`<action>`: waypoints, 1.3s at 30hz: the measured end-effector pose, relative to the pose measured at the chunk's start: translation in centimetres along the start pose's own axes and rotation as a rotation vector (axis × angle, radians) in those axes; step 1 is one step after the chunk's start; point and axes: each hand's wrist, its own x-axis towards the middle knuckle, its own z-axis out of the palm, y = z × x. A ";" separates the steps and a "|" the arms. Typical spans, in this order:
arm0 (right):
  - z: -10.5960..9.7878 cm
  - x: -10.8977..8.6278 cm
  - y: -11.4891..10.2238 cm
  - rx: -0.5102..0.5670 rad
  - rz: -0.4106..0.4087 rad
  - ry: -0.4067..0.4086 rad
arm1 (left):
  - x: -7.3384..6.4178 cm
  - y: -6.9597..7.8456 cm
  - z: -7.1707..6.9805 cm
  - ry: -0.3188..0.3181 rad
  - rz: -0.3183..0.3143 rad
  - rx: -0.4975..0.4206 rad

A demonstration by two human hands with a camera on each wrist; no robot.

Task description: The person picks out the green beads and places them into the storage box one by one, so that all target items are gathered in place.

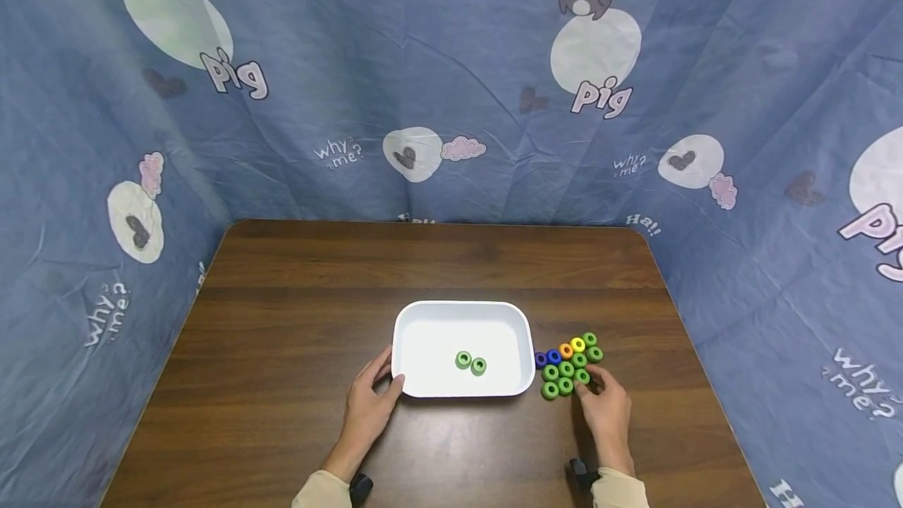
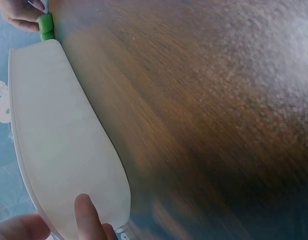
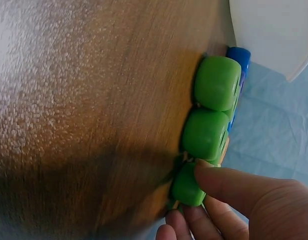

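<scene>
A white tray stands mid-table with two green ring-shaped beads inside. My left hand holds its near left corner; in the left wrist view a fingertip lies against the outer wall. To the tray's right is a tight group of beads: several green ones, two blue, one orange and one yellow. At this group's near right edge, my right hand pinches a green bead between thumb and fingers, still low beside its neighbours.
The brown wooden table carries the tray and beads. Blue printed curtains hang behind it and along both sides. A black strap mount sits at the right wrist, another at the left.
</scene>
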 end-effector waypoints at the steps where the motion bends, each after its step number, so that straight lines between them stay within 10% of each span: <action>1: 0.0 0.0 0.0 0.001 0.000 0.002 | 0.0 0.0 0.0 0.000 0.001 0.002; 39: 0.8 0.1 0.4 0.036 -0.003 0.044 | 0.0 -0.1 -0.1 -0.004 0.012 0.004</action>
